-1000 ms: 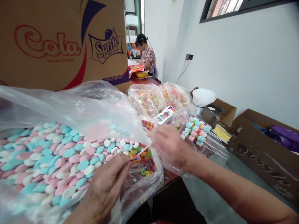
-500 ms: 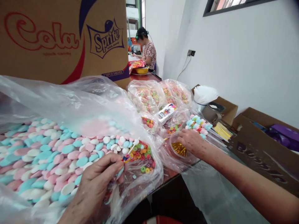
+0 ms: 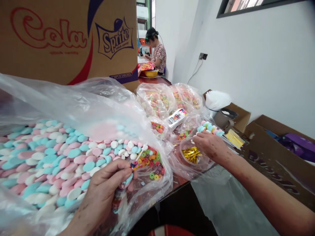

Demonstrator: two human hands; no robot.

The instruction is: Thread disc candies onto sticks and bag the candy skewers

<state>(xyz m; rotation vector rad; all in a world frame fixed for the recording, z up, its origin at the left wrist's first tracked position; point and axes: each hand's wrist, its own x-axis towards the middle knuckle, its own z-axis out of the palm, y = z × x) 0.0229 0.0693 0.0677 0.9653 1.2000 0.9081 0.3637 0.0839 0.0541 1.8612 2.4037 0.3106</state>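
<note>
My left hand (image 3: pixel 109 183) is closed on a bagged candy skewer (image 3: pixel 127 181), pinching it near its top. Its white stick (image 3: pixel 140 154) points up past my fingers, beside a small coloured label. Below the hand, part of the bagged candy is hidden. My right hand (image 3: pixel 210 144) is closed with its fingertips together, over the right rim of a clear bowl (image 3: pixel 182 156) of gold twist ties (image 3: pixel 192 154). Whatever lies between those fingertips is too small to make out. Just behind that hand lie finished-looking candy skewers (image 3: pixel 209 127) on white sticks.
A plastic bag of pink, white and blue candies (image 3: pixel 61 157) fills the left. Fruit-coloured ring candies (image 3: pixel 150 160) lie beside my left hand. Printed cards (image 3: pixel 177 118) rest near bagged ring candies (image 3: pixel 157 101). A large carton (image 3: pixel 73 62) stands behind; a co-worker (image 3: pixel 158 55) sits beyond.
My right hand has lifted slightly away from the bowl, uncovering more of the gold twist ties. My left hand keeps its grip on the bagged candy skewer; the view has shifted slightly.
</note>
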